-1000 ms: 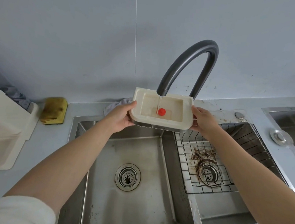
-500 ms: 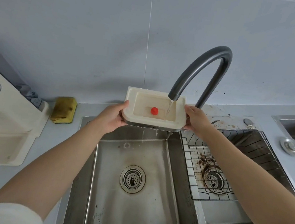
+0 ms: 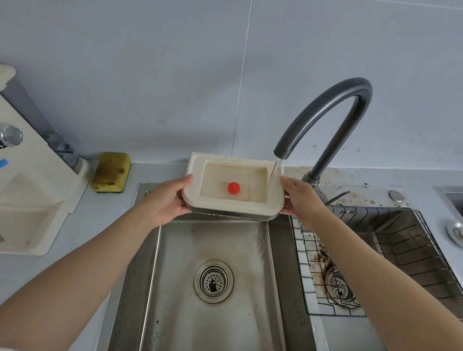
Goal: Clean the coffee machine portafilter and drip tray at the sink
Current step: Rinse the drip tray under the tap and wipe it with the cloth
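Cream plastic drip tray (image 3: 194, 169) with a red float (image 3: 234, 188), held level above the steel sink (image 3: 206, 321): my left hand (image 3: 166, 203) and right hand (image 3: 301, 197) grip its ends. Dark curved faucet (image 3: 325, 113) streams water into the tray's right side.

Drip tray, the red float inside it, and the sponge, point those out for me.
drip tray (image 3: 196, 169): head view, bare left rim.
red float (image 3: 234, 188): head view, its rounded top.
sponge (image 3: 110, 172): head view, its yellow upper face.
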A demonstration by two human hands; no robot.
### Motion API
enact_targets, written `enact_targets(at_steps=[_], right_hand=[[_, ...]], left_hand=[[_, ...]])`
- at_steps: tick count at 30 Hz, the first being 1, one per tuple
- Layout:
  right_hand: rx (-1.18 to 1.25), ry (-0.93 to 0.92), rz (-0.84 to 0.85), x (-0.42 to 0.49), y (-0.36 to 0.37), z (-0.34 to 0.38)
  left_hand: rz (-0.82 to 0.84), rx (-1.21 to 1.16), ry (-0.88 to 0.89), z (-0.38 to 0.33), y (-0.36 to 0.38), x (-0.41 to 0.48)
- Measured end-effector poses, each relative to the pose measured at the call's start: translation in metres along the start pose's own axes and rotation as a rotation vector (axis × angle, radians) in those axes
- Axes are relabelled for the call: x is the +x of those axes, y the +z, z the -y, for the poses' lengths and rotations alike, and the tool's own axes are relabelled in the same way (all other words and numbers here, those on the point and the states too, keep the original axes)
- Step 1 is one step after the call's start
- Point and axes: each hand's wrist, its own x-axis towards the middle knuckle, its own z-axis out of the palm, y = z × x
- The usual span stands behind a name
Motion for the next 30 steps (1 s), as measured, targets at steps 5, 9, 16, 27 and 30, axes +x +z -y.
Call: enact_targets(at_steps=[5, 9, 16, 27, 30], right_hand=[[0.016, 0.018, 0.026, -0.008, 0.002, -0.007], [0.017, 0.023, 0.048, -0.015, 0.001, -0.014], [-0.033, -0.026, 0.032, -0.028, -0.007, -0.016], [-0.079, -0.066, 0.002, -0.045, -0.025, -0.013], [-0.093, -0.090, 0.000, -0.048, -0.030, -0.010]], left_hand=[[0.008, -0.001, -0.011, 0.008, -0.006, -0.008], [0.015, 0.000, -0.022, 0.016, -0.008, -0.013], [0.025, -0.065, -0.068, 0.033, -0.004, -0.017], [0.155, -0.107, -0.101, 0.051, 0.009, -0.012], [0.170, -0.078, -0.093, 0.053, 0.012, -0.010]])
